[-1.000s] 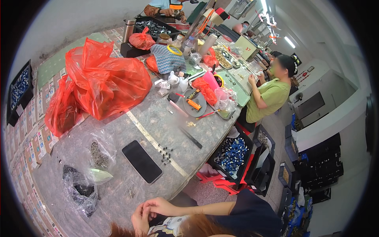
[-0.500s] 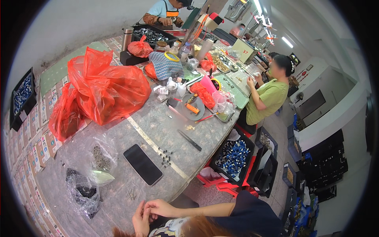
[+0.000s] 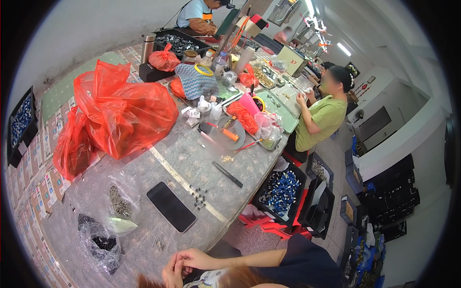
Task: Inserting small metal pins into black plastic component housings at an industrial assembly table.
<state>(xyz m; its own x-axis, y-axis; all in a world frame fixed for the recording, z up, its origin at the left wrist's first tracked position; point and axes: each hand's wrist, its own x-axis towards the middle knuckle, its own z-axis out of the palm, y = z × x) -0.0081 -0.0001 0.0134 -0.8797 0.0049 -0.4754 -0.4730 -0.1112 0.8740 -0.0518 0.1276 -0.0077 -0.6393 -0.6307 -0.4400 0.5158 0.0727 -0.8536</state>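
Observation:
My left hand (image 3: 171, 273) and my right hand (image 3: 197, 259) meet at the near edge of the grey table (image 3: 144, 168). Their fingers are curled together, and whatever they hold is hidden. Just beyond them lies a small pile of thin metal pins (image 3: 159, 243). A dark smartphone (image 3: 171, 207) rests farther off, with several small black cylinders (image 3: 198, 198) beside its right edge. To the left, a clear plastic bag (image 3: 120, 202) contains many metal pins. Nearer me, another clear bag (image 3: 103, 243) holds small black pieces.
Big red plastic bags (image 3: 125, 120) stand at the far left. A slim black tool (image 3: 227, 174) lies near the right edge, below a grey round dish (image 3: 232, 133). A black crate of blue parts (image 3: 279, 192) sits right of the table. A person in green (image 3: 322, 115) works beyond.
The whole view has shifted slightly, with the table's things appearing a little lower and farther left. My hands stay together with their fingers closed.

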